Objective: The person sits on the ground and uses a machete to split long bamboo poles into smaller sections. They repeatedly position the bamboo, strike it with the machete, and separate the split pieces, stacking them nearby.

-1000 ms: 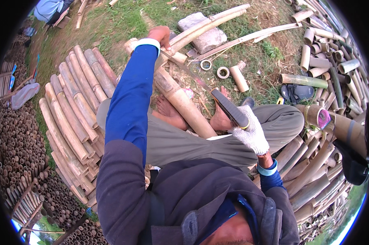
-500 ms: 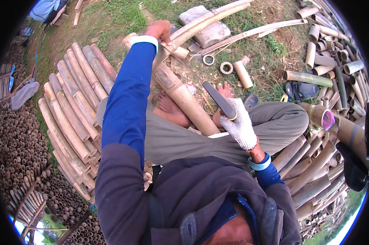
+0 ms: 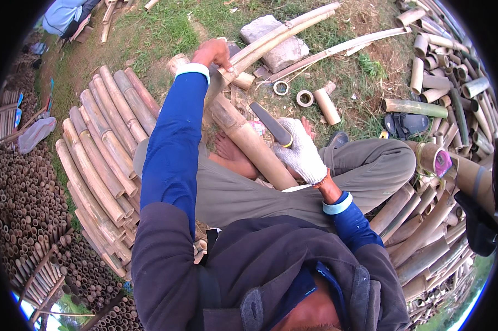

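Bare, my left hand (image 3: 213, 53) grips a long bamboo pole (image 3: 284, 34) near its close end, thumb on top. The pole slants away to the upper right, across a large grey stone. Beneath its near end lies a thick bamboo log (image 3: 249, 138), which runs back between my legs. In a white knitted glove, my right hand (image 3: 301, 151) is closed around the yellow-edged end of a dark, tapered handsaw (image 3: 272, 122). The saw points up and left toward the pole; whether its tip touches the bamboo I cannot tell. The glove hides most of the grip.
Bamboo lengths (image 3: 103, 138) are stacked to my left. Cut tubes (image 3: 453, 71) pile up at right, near a black sandal (image 3: 406, 124). Two bamboo rings (image 3: 304, 98) and a short tube (image 3: 327, 106) lie ahead, beyond my bare feet. The stone (image 3: 276, 44) stands on the grass.
My right hand and the saw have moved left and slightly forward, closer to the log. My left hand keeps its hold on the pole. The view has shifted slightly.
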The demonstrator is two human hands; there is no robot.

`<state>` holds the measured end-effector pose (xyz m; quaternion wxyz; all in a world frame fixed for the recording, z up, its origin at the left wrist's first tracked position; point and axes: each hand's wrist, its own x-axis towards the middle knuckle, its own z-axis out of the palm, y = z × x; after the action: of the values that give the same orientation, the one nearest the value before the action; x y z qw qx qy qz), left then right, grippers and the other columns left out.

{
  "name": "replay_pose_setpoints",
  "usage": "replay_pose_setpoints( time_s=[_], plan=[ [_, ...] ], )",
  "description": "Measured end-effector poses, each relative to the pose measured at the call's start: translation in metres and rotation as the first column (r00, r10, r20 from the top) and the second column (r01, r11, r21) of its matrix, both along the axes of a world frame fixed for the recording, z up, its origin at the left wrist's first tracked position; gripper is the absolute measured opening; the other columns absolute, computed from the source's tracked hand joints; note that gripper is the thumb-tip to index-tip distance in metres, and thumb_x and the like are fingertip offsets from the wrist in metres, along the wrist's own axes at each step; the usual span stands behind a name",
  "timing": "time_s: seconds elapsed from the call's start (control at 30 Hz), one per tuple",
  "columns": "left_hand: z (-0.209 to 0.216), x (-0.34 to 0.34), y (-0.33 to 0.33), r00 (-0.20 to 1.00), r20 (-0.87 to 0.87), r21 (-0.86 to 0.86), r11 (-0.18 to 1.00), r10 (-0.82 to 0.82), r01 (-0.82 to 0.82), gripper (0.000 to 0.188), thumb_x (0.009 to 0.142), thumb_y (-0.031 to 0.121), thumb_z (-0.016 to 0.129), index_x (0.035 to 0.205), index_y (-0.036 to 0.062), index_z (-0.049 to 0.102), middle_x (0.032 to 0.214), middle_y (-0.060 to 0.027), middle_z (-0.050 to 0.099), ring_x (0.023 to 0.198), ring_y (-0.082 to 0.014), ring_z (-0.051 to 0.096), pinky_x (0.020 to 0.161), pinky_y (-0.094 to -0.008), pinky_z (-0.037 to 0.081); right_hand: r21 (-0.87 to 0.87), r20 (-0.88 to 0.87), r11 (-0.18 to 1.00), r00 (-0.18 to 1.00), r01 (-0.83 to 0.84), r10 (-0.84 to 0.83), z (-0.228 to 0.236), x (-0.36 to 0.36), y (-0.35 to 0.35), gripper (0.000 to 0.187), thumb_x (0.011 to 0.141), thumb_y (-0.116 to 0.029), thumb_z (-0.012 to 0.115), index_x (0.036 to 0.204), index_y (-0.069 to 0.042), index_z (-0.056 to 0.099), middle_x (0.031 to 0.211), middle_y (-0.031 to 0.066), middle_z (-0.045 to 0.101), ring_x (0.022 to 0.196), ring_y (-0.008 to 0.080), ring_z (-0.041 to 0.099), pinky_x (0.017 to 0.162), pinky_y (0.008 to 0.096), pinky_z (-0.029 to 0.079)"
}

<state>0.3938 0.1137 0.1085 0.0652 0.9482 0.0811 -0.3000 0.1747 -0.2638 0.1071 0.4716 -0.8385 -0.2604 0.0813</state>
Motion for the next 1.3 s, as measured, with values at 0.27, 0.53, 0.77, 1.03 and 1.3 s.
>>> replay_pose_setpoints(
  time_s=[0.27,0.53,0.77,1.03,1.3],
  plan=[
    [0.006,0.004,-0.003,0.999,-0.022,0.069,0.997,-0.031,0.032,0.068,0.068,0.043,0.104,0.123,0.0077,0.082,0.134,-0.0161,0.077,0.127,-0.0378,0.073,0.109,-0.0526,0.056,-0.094,0.15,0.996,0.989,0.001,0.013,0.002,-0.016,-0.03,0.058,0.087,-0.018,0.081,0.14,-0.007,0.063,0.135,0.023,0.064,0.131,0.0444,0.06,0.113,0.0495,0.046],
    [0.004,-0.015,-0.014,0.99,0.07,0.107,0.988,-0.119,0.111,0.062,0.078,0.044,0.095,0.127,0.0103,0.08,0.132,-0.0165,0.077,0.123,-0.0369,0.073,0.106,-0.0493,0.057,-0.101,0.042,0.978,0.981,-0.183,0.188,-0.011,0.006,-0.006,0.07,0.091,-0.044,0.078,0.153,-0.017,0.062,0.134,0.0206,0.071,0.126,0.0461,0.063,0.117,0.0526,0.043],
    [0.016,-0.034,-0.113,0.949,0.297,-0.468,0.882,0.106,0.048,0.064,0.085,0.046,0.088,0.132,0.0057,0.076,0.117,-0.0207,0.08,0.108,-0.037,0.076,0.095,-0.0494,0.057,-0.095,0.128,0.951,0.944,-0.294,0.305,-0.023,0.001,0.002,0.054,0.091,-0.021,0.073,0.145,-0.014,0.066,0.123,0.0218,0.069,0.115,0.0431,0.067,0.1,0.0503,0.052],
    [0.014,-0.076,-0.236,0.76,0.642,-0.532,0.771,0.098,0.351,0.065,0.09,0.048,0.085,0.136,0.0034,0.074,0.106,-0.0216,0.079,0.103,-0.0362,0.077,0.092,-0.0482,0.058,-0.277,0.089,0.908,0.933,-0.314,0.349,-0.032,-0.003,0.016,0.054,0.089,-0.015,0.072,0.141,-0.006,0.065,0.129,0.026,0.068,0.117,0.0471,0.065,0.102,0.0526,0.052],
    [0.078,-0.094,-0.22,0.083,0.832,-0.536,0.754,0.549,0.381,0.039,0.105,0.032,0.073,0.137,0.0098,0.073,0.116,-0.0159,0.076,0.106,-0.032,0.073,0.093,-0.0429,0.059,-0.311,0.124,0.95,0.992,0.02,0.02,-0.033,-0.007,0.013,0.056,0.092,-0.028,0.078,0.14,-0.003,0.064,0.128,0.0226,0.067,0.119,0.0442,0.066,0.109,0.0487,0.05]
  ],
)
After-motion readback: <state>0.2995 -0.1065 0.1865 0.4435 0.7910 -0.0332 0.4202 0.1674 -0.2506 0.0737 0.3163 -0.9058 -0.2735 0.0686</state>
